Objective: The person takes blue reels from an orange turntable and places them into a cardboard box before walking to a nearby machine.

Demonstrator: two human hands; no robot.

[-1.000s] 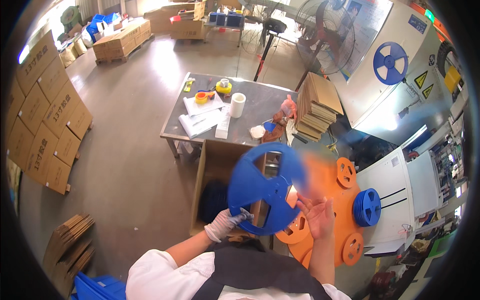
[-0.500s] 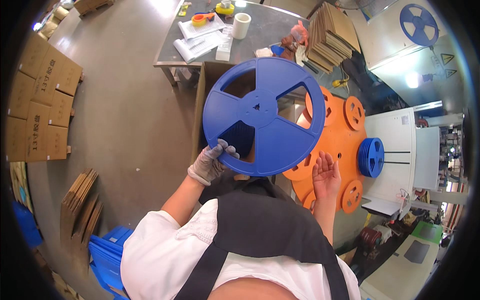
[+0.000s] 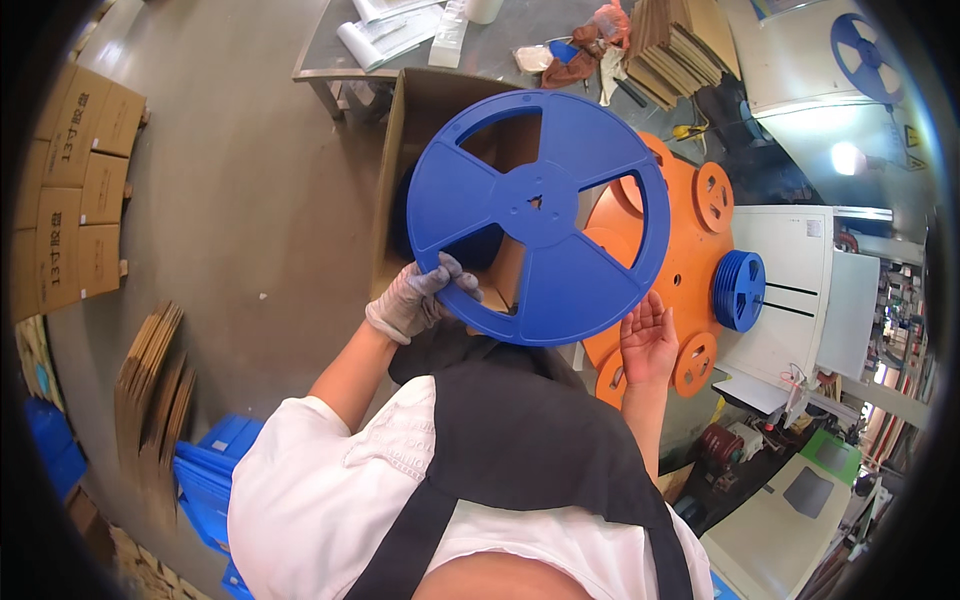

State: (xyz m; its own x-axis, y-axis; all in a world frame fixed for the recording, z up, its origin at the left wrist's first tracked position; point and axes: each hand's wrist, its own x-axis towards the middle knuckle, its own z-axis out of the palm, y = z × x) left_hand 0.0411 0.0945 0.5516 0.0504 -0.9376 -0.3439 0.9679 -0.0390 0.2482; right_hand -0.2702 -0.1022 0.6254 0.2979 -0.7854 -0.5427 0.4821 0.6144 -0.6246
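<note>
A large blue plastic reel (image 3: 455, 198) with cut-out windows is held up flat before me. My left hand (image 3: 412, 302), in a pale glove, grips its lower left rim, with fingers curled through a window. Beside the lower right rim is my bare right hand (image 3: 650, 348), palm up and fingers stretched out. Its fingertips are at the rim; whether they touch it I cannot tell. Behind the reel stands an open cardboard box (image 3: 390, 205) with dark blue reels partly visible inside. To the right, a large orange disc (image 3: 668, 262) carries smaller orange discs (image 3: 713, 197).
Several blue reels (image 3: 738, 290) stand stacked at the orange disc's right side. A grey table (image 3: 490, 62) at the back bears papers (image 3: 385, 38) and flat cardboard (image 3: 672, 58). Stacked cartons (image 3: 82, 190), folded cardboard (image 3: 148, 375) and blue crates (image 3: 208, 470) stand at left.
The blue reel has shifted slightly right, and its windows have turned a little. More of the box shows behind it. My right hand is now closer to the reel's rim. The view has shifted.
</note>
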